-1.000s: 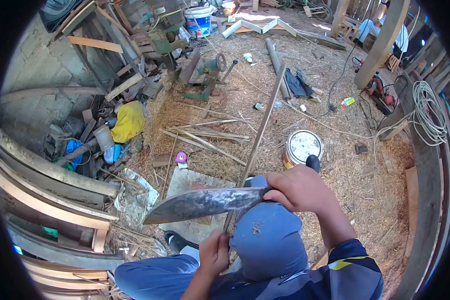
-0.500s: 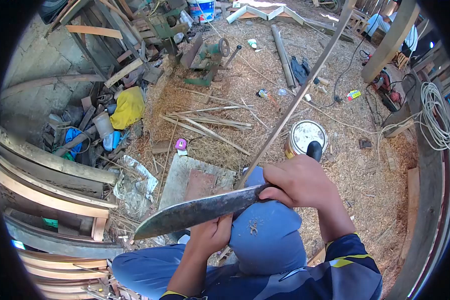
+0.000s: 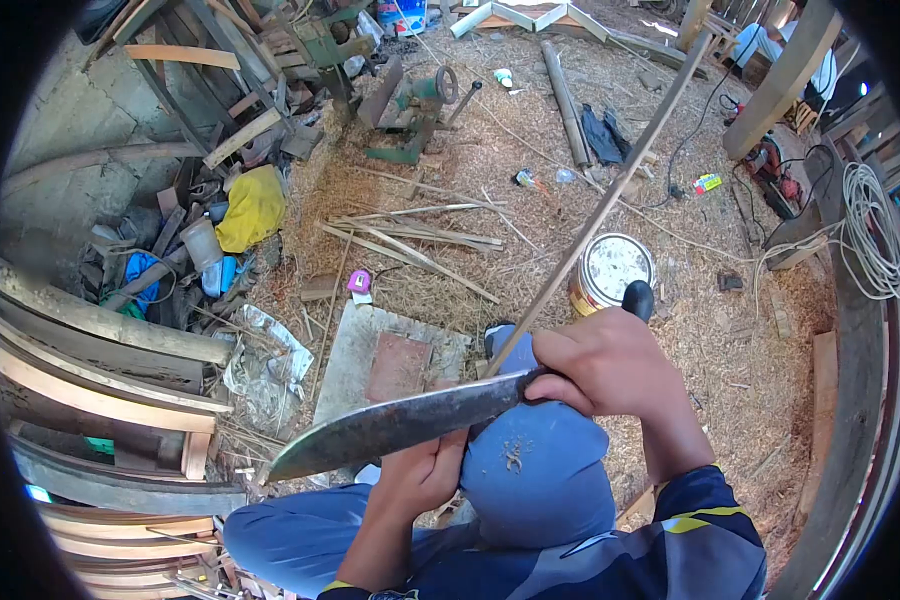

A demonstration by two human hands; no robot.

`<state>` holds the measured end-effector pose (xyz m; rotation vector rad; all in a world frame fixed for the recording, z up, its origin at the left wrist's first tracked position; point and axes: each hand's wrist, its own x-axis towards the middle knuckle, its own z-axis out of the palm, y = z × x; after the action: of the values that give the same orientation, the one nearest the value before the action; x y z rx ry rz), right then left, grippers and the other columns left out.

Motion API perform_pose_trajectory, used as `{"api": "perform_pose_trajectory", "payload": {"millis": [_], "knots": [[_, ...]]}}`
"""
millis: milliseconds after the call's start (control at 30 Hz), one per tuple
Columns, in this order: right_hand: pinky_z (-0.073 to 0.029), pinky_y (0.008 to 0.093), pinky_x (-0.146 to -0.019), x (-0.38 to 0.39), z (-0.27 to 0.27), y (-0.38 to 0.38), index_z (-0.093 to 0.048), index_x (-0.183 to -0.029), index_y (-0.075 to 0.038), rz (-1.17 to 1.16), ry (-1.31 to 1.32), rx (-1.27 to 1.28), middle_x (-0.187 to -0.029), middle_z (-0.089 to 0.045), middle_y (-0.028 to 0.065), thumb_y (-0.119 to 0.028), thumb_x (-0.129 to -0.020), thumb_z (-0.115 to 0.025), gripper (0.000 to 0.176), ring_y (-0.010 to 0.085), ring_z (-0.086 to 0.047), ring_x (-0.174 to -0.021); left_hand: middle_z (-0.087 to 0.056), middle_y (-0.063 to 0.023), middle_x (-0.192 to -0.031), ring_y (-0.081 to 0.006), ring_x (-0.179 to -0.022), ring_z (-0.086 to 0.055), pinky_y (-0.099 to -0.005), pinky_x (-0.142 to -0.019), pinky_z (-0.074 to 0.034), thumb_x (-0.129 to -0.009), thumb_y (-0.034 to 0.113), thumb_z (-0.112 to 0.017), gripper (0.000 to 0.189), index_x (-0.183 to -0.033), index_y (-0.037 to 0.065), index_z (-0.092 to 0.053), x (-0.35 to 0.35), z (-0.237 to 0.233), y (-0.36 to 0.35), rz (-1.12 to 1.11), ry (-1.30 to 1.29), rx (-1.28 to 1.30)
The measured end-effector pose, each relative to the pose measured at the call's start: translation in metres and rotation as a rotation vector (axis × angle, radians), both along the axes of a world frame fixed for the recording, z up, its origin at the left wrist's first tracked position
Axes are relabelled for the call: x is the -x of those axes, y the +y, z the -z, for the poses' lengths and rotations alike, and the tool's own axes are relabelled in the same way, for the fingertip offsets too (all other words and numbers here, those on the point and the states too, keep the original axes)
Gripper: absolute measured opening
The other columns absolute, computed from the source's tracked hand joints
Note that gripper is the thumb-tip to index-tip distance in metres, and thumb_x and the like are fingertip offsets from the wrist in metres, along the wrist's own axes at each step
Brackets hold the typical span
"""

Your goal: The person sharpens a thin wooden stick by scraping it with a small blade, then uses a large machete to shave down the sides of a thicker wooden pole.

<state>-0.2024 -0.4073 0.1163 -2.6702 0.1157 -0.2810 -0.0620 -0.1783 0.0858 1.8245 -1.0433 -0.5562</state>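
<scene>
My right hand (image 3: 610, 365) is closed around the dark handle (image 3: 638, 298) of a machete. Its broad, worn blade (image 3: 400, 425) points left and lies across in front of my raised knee (image 3: 540, 455). Below the blade, my left hand (image 3: 420, 478) is closed at the lower end of a long, thin wooden strip (image 3: 605, 205); the blade hides part of its fingers. The strip slants up and away to the right, passing behind the blade near the handle. A few shavings lie on my trouser knee.
A lidded bucket (image 3: 615, 272) stands beyond my right hand. Ahead lie cut strips (image 3: 420, 240), a pink tape measure (image 3: 360, 283) and a flat board (image 3: 345, 350). A green metal machine (image 3: 410, 120) is farther off. Curved timbers (image 3: 110, 385) line the left; coiled cable (image 3: 870, 230) hangs right.
The wooden strip's far end has come lower and nearer. My right hand and the machete have shifted very slightly to the right; my left hand stays almost in place.
</scene>
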Motion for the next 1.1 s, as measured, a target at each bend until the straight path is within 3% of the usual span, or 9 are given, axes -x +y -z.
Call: {"api": "perform_pose_trajectory", "payload": {"millis": [67, 133, 333, 567, 667, 767, 867, 1000, 1100], "knots": [[-0.051, 0.0462, -0.057, -0.001, -0.005, 0.002, -0.056, -0.085, -0.011, 0.015, 0.010, 0.031, -0.066, -0.061, 0.0099, -0.053, -0.097, -0.062, 0.044, 0.0352, -0.067, -0.065, -0.061, -0.0005, -0.078, -0.0092, -0.066, -0.053, -0.0272, -0.058, -0.041, -0.108, 0.017, -0.053, 0.024, -0.099, -0.001, -0.065, 0.000, 0.000, 0.007, 0.004, 0.065, -0.007], [-0.051, 0.0458, -0.057, 0.002, -0.004, 0.004, -0.056, -0.085, -0.012, 0.040, 0.009, 0.030, -0.066, -0.061, 0.0095, -0.053, -0.097, -0.062, 0.043, 0.0348, -0.067, -0.065, -0.058, -0.0003, -0.073, -0.0092, -0.061, -0.050, -0.0276, -0.055, -0.039, -0.108, 0.019, -0.053, 0.027, -0.096, -0.001, -0.064, 0.002, -0.004, 0.016, -0.012, 0.235, -0.068], [-0.051, 0.0446, -0.056, 0.001, -0.003, 0.004, -0.056, -0.084, -0.012, 0.057, 0.024, 0.030, -0.065, -0.061, 0.0088, -0.054, -0.097, -0.062, 0.044, 0.0342, -0.068, -0.065, -0.049, 0.0003, -0.061, -0.0086, -0.054, -0.044, -0.0279, -0.050, -0.033, -0.109, 0.028, -0.052, 0.036, -0.087, 0.001, -0.061, 0.004, -0.002, 0.023, -0.024, 0.206, -0.057], [-0.051, 0.0454, -0.057, 0.002, -0.001, 0.003, -0.057, -0.081, -0.012, 0.060, 0.058, -0.008, -0.064, -0.062, 0.0092, -0.055, -0.098, -0.060, 0.046, 0.0342, -0.068, -0.066, -0.053, -0.0003, -0.064, -0.0070, -0.054, -0.045, -0.0262, -0.050, -0.034, -0.110, 0.027, -0.052, 0.030, -0.099, 0.001, -0.059, 0.003, 0.007, 0.045, 0.021, 0.165, 0.041], [-0.052, 0.0460, -0.058, 0.004, 0.001, 0.004, -0.058, -0.082, -0.011, 0.070, 0.046, -0.031, -0.065, -0.063, 0.0103, -0.055, -0.098, -0.060, 0.046, 0.0346, -0.068, -0.067, -0.053, -0.0005, -0.065, -0.0070, -0.054, -0.045, -0.0263, -0.049, -0.033, -0.110, 0.025, -0.051, 0.028, -0.099, 0.001, -0.058, 0.002, 0.012, 0.058, 0.024, 0.285, 0.006], [-0.052, 0.0467, -0.059, 0.007, 0.002, 0.002, -0.058, -0.082, -0.011, 0.088, 0.038, -0.026, -0.066, -0.063, 0.0116, -0.054, -0.099, -0.059, 0.046, 0.0355, -0.068, -0.067, -0.058, -0.0079, -0.067, -0.0199, -0.055, -0.060, -0.0333, -0.055, -0.045, -0.109, 0.021, -0.052, 0.020, -0.103, 0.004, -0.062, 0.005, 0.023, 0.084, 0.005, 0.300, -0.066], [-0.052, 0.0473, -0.059, 0.008, 0.003, 0.004, -0.058, -0.084, -0.011, 0.084, 0.074, -0.032, -0.066, -0.064, 0.0125, -0.054, -0.099, -0.059, 0.046, 0.0362, -0.068, -0.068, -0.053, -0.0007, -0.067, -0.0073, -0.054, -0.044, -0.0270, -0.050, -0.034, -0.111, 0.021, -0.049, 0.025, -0.100, 0.000, -0.058, 0.008, 0.019, 0.070, -0.011, 0.295, -0.068], [-0.051, 0.0482, -0.058, 0.002, 0.002, 0.008, -0.058, -0.085, -0.010, 0.063, 0.030, -0.045, -0.066, -0.064, 0.0130, -0.053, -0.099, -0.059, 0.045, 0.0364, -0.069, -0.068, -0.054, -0.0005, -0.067, -0.0101, -0.061, -0.050, -0.0286, -0.056, -0.040, -0.109, 0.017, -0.051, 0.022, -0.100, -0.001, -0.060, 0.009, 0.003, 0.023, -0.056, 0.013, 0.054], [-0.051, 0.0481, -0.058, -0.001, -0.004, 0.009, -0.058, -0.085, -0.010, 0.057, 0.071, 0.003, -0.065, -0.063, 0.0128, -0.052, -0.099, -0.060, 0.045, 0.0365, -0.069, -0.068, -0.055, -0.0005, -0.071, -0.0101, -0.065, -0.052, -0.0291, -0.059, -0.041, -0.106, 0.013, -0.051, 0.019, -0.098, 0.000, -0.062, 0.004, -0.003, 0.006, -0.013, 0.017, 0.102]]}}
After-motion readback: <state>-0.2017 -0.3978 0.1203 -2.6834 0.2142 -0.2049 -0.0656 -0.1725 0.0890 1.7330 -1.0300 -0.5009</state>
